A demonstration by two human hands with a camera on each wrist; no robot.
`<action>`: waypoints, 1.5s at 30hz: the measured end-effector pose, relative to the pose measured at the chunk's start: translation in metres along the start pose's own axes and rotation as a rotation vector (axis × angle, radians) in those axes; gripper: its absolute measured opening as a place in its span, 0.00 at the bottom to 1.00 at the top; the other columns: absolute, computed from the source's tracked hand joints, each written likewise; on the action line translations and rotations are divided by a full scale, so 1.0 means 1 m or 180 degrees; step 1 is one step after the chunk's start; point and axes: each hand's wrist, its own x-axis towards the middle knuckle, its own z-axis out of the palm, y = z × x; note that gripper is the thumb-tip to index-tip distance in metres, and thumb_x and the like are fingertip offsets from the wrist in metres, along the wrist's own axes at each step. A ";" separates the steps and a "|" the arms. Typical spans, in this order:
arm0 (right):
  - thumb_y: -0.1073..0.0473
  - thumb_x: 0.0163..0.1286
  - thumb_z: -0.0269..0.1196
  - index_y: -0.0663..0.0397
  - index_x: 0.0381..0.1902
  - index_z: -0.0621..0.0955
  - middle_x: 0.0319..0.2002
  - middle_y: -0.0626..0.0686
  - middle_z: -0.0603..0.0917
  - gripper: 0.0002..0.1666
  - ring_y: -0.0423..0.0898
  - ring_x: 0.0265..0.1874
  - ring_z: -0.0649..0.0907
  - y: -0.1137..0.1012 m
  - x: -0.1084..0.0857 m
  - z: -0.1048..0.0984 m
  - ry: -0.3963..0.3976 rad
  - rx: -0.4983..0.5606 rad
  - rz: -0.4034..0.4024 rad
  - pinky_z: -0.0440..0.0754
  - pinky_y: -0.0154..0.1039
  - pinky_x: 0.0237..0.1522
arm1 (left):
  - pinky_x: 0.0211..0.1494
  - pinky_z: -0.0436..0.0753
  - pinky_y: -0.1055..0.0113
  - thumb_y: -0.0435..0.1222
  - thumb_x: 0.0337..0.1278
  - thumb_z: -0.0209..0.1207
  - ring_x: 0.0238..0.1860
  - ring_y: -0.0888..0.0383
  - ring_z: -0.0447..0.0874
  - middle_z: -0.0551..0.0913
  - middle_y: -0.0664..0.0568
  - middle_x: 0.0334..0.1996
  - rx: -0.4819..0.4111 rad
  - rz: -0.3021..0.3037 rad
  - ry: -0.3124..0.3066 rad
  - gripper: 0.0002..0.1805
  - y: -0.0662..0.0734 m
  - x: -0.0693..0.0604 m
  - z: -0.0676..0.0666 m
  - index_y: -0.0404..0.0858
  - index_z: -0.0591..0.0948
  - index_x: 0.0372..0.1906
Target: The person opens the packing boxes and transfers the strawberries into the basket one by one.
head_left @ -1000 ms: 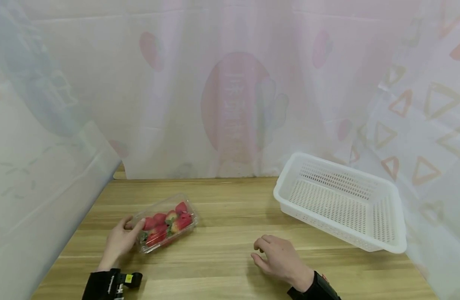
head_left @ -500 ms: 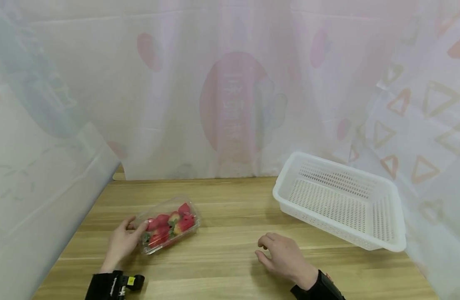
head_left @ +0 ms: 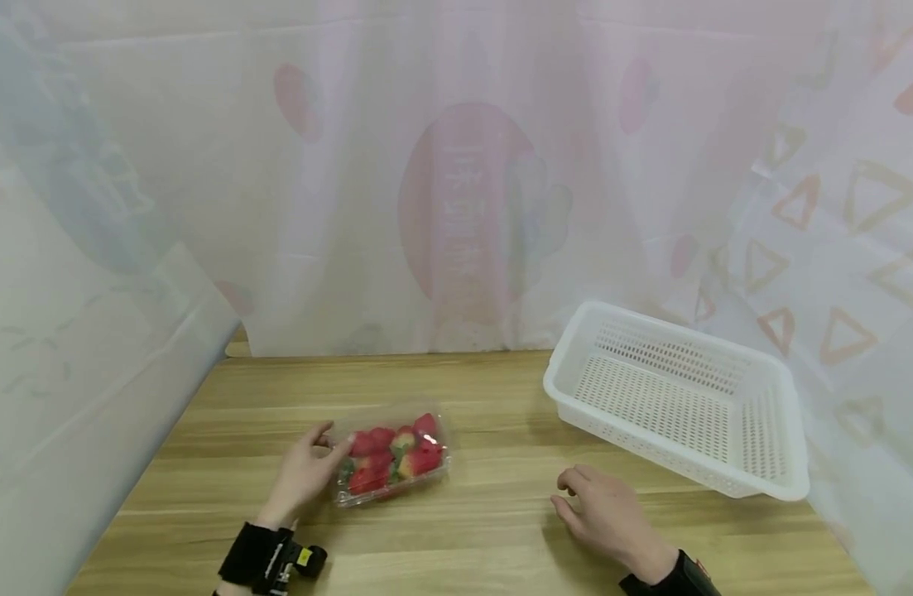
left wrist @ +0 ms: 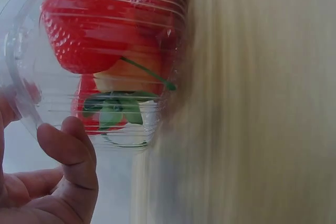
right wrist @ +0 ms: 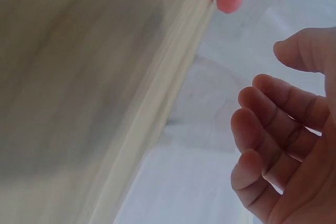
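"While the left hand (head_left: 303, 472) holds the clear plastic strawberry container (head_left: 391, 415), where are they on the wooden tabletop (head_left: 493, 430)?"

"Left of centre. The back edge lies behind them, with a printed white sheet (head_left: 352, 207) hanging along it. The left edge runs at a slant, well apart from the hand."

"And toward the right?"

"A stretch of wood grain separates the container from the right hand (head_left: 605, 509). Farther right, a white perforated plastic basket (head_left: 642, 443) stands at a slant, open top upward, well apart from the container. Its right end meets or overhangs the right edge; I cannot tell which."

"How does the left hand grip?"

"It pinches the container's left end, fingers (left wrist: 81, 166) bent against the plastic. Inside, red strawberries (head_left: 367, 478) with green leaves show through. Whether the container rests fully on the wood, I cannot tell."

"And the right hand?"

"It holds nothing. Its fingers curl loosely, with the thumb (right wrist: 302, 51) apart from them, leaving a gap. It is near the tabletop, in front of the basket."
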 end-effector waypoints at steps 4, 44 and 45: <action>0.57 0.60 0.72 0.48 0.34 0.82 0.30 0.43 0.83 0.08 0.35 0.26 0.80 0.010 -0.008 -0.008 -0.0077 -0.0001 0.0308 0.75 0.28 0.26 | 0.36 0.77 0.69 0.54 0.65 0.60 0.36 0.59 0.80 0.80 0.40 0.51 -0.0091 0.0103 -0.0123 0.41 0.013 0.000 0.022 0.32 0.65 0.72; 0.57 0.58 0.72 0.51 0.32 0.82 0.26 0.45 0.80 0.09 0.37 0.22 0.77 0.063 -0.025 -0.022 0.0174 -0.0507 0.0533 0.73 0.29 0.22 | 0.17 0.67 0.73 0.48 0.64 0.64 0.17 0.66 0.71 0.78 0.45 0.44 -0.0802 0.0471 -0.0594 0.39 0.059 -0.011 0.090 0.32 0.66 0.72; 0.56 0.58 0.72 0.51 0.32 0.82 0.26 0.45 0.81 0.09 0.37 0.22 0.77 0.063 -0.024 -0.022 0.0168 -0.0519 0.0526 0.73 0.29 0.22 | 0.17 0.67 0.73 0.48 0.64 0.64 0.17 0.66 0.71 0.78 0.45 0.44 -0.0813 0.0470 -0.0588 0.39 0.059 -0.011 0.091 0.32 0.66 0.72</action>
